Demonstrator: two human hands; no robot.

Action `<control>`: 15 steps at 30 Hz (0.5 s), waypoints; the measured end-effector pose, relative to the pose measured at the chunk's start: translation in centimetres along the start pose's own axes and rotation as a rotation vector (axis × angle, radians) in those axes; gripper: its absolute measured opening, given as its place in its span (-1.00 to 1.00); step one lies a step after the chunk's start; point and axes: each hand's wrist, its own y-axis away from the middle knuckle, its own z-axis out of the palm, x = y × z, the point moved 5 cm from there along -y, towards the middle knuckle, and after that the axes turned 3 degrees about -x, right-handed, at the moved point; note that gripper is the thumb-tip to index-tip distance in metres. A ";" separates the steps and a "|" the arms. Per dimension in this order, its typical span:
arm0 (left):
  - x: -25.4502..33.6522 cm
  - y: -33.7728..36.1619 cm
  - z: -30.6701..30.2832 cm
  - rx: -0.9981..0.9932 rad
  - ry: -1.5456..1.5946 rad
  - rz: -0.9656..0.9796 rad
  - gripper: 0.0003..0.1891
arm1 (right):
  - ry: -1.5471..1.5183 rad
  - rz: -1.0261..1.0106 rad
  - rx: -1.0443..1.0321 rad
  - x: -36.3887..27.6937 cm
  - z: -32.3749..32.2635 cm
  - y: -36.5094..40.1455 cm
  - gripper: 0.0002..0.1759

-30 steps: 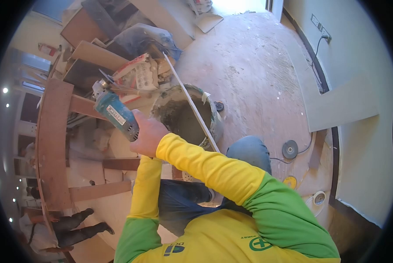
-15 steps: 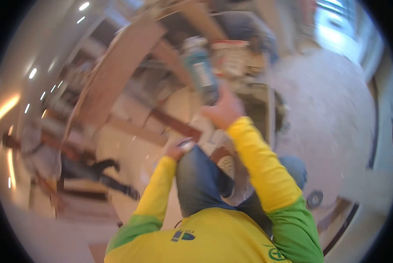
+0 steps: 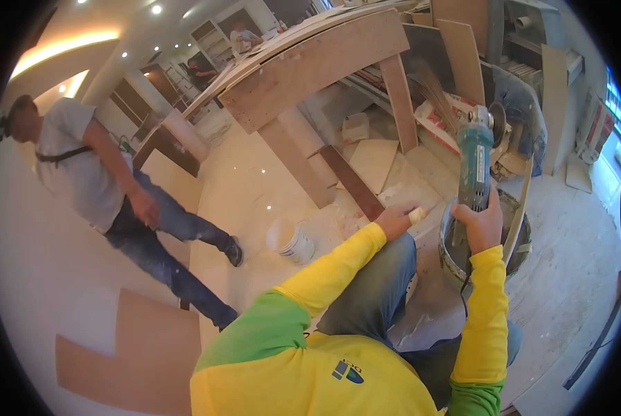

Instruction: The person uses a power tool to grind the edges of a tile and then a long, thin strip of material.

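In my right hand [image 3: 480, 225] is a teal angle grinder [image 3: 475, 159], gripped by its body, with its disc end pointing away from me. A dark cord hangs from the tool beside my sleeve. Under and around that hand is a round, mortar-stained bucket [image 3: 451, 249]. My left hand [image 3: 398, 220] is closed above my knee, with a small pale object [image 3: 417, 215] held at its fingertips; what it is I cannot tell. A reddish-brown board [image 3: 352, 182] lies just beyond this hand.
A person in a grey shirt [image 3: 81, 163] stands at the left. A white bucket [image 3: 291, 240] sits on the floor. Ahead is a wooden table [image 3: 317, 69] with board legs. Two more people [image 3: 243, 38] are far back. Brown panels [image 3: 137, 347] lie lower left.
The view has turned left and sharpened, so my hands and the grinder appear farther right. The grinder now stands more upright in view, and the person at the left appears larger.
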 end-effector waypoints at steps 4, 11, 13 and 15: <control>3.7 -5.7 3.2 -0.192 0.694 0.020 -0.25 | -0.005 0.052 -0.003 1.9 1.1 0.5 -0.12; 5.9 -9.2 9.5 -0.382 1.159 0.081 -0.52 | 0.392 0.193 0.069 3.2 1.1 3.0 -0.02; 5.1 -8.6 11.0 -0.353 1.268 -0.030 -0.61 | 0.451 0.203 0.035 4.5 0.7 3.8 0.00; 1.8 -10.9 13.4 -0.385 1.277 -0.059 -0.64 | 0.508 0.224 -0.013 5.8 0.4 3.8 0.03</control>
